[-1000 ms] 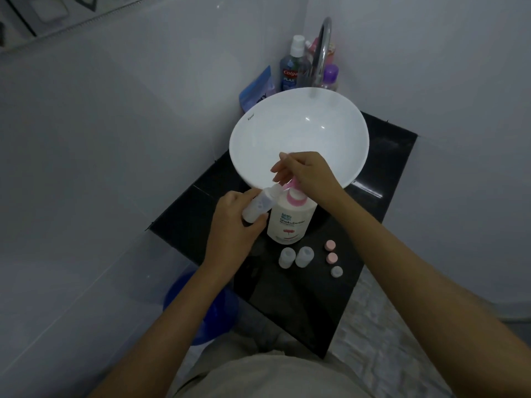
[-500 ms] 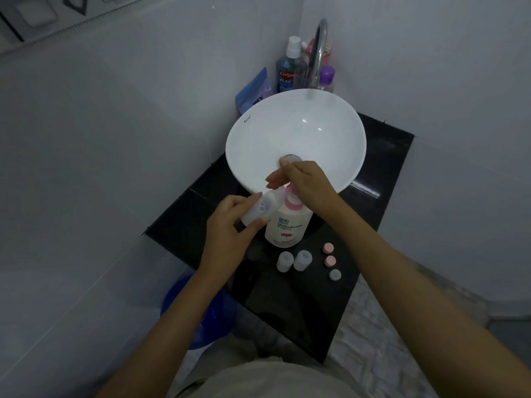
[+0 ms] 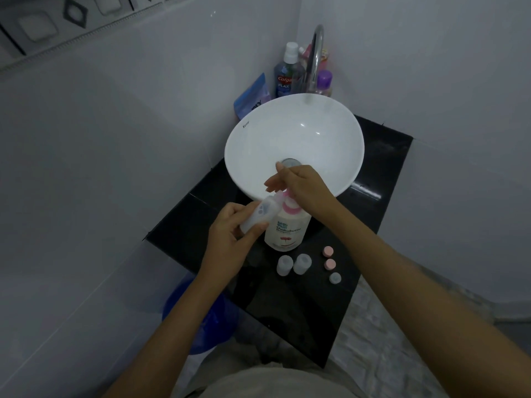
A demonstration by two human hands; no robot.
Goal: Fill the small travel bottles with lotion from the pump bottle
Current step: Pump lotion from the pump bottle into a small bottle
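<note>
Countertop (image 3: 290, 311), "Shokubutsu" pump bottle (image 3: 287, 229).

The counter (image 3: 370, 225) is black polished stone, glossy enough to mirror light. The basin (image 3: 258, 145) looks glazed ceramic, smooth and shiny. The tap (image 3: 316, 56) is bright chromed metal. The travel bottle (image 3: 260, 215) is translucent frosted plastic (matt), the pump bottle (image 3: 287, 231) opaque smooth plastic.

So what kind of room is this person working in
Most likely a home bathroom. A white basin sits on a black counter under a chrome tap, with a Colgate mouthwash bottle and other toiletries crowded behind it, and pale tiled walls around.
</note>
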